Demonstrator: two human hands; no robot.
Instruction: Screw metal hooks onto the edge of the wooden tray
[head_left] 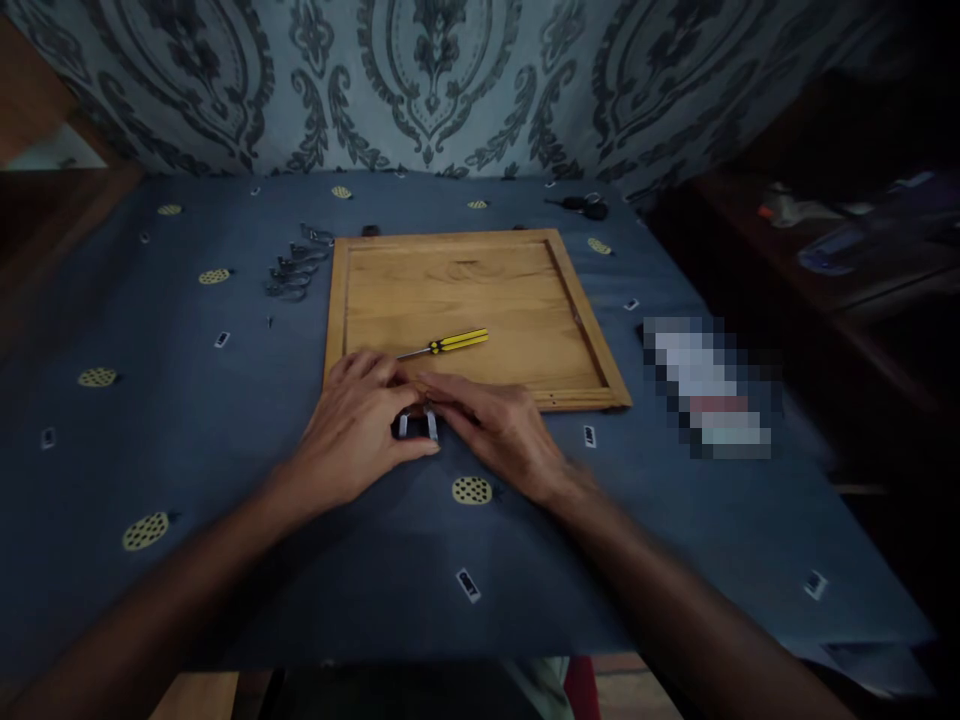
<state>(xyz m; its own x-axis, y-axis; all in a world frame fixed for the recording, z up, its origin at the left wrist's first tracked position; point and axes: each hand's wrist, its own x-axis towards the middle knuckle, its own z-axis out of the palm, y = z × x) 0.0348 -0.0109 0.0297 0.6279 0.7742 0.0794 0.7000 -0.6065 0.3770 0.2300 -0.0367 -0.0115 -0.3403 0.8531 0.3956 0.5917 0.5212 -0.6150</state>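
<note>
Screwdriver [459, 342] is just lying on the wooden panel [450, 285], shaft running toward the left hand [356, 420], so I'd guess it's parked there to be quick to grab. Panel's flat on the blue tablecloth [300, 590], near edge facing the person, which makes that edge easy to get at. Left hand has its thumb and fingers clamped around a metal bracket [433, 425] right at that edge, probably to keep it steady. Right hand [514, 420] has its fingers bunched together by the bracket's far end; can't tell if they're pinching anything, tips are too hidden. More metal pieces [291, 268] sit grouped left of the panel, with a tiny dark bit [270, 321] near them, maybe so nothing wanders off.
</note>
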